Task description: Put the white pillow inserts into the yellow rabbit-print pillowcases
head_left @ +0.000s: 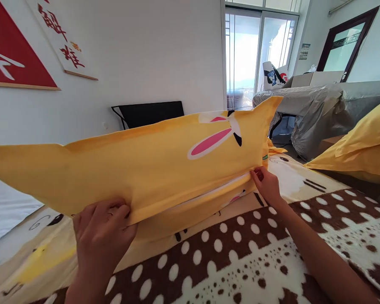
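Note:
A yellow pillowcase (158, 160) with a pink-and-white rabbit-ear print stretches across the middle of the view, standing on its long side. Along its lower near edge runs a long slit, where a thin strip of white shows. At the left end of that edge, my left hand (106, 228) is closed on the fabric, its thumb hidden behind the fingers. My right hand (266, 183) pinches the same edge near the right end. What lies inside the pillowcase is mostly hidden.
Beneath is a patterned blanket (209, 257) with brown, white-dotted bands. More yellow cloth (364, 145) bulges at the right, and white fabric (6, 207) lies at the left. Behind stand a black chair back (152, 113) and a plastic-covered piece of furniture (323, 105) bearing a cardboard box (318, 79).

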Available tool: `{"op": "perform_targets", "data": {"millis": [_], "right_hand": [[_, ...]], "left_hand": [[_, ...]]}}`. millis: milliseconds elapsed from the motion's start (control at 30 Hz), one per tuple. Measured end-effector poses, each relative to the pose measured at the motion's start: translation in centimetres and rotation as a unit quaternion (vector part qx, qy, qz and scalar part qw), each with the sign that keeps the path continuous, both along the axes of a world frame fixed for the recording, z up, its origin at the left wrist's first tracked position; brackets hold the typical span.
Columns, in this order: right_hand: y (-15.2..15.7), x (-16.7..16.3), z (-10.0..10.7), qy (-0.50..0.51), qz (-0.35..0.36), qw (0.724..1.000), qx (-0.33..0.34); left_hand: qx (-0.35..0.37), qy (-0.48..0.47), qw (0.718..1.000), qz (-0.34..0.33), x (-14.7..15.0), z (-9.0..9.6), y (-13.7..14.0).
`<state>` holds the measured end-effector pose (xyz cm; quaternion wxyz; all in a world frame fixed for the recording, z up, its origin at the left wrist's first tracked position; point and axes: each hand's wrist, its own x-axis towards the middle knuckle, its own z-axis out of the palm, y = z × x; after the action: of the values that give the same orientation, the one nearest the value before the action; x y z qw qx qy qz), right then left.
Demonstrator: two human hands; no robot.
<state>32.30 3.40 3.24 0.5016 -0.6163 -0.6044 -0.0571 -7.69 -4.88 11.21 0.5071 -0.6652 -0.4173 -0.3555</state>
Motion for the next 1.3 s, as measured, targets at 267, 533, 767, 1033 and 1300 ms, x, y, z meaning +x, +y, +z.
{"op": "perform_targets", "data": {"millis": [267,533,767,1033,1300], "right_hand": [[-0.1,-0.6,0.6,0.12,0.072,0.99,-0.007],[-0.1,-1.9,0.8,0.336,0.132,0.932,-0.034],[0.1,-1.2,1.2,0.304,0.081,0.949,-0.013],[0.1,-1.0,1.1,0.248,0.083,0.965,-0.008],[0.3,-0.3,1.3,0.163,0.046,0.985,-0.006]], "left_hand": [[-0.006,0.034,0.995,-0.094,0.3,-0.4,-0.4],[-0.073,0.076,0.98,-0.17,2.4,-0.3,-1.1],[-0.1,0.003,0.988,-0.119,3.3,0.0,-0.7],[-0.105,0.119,0.983,-0.096,9.9,1.7,1.4],[-0.2,0.147,0.962,-0.112,19.7,1.6,6.0]]}}
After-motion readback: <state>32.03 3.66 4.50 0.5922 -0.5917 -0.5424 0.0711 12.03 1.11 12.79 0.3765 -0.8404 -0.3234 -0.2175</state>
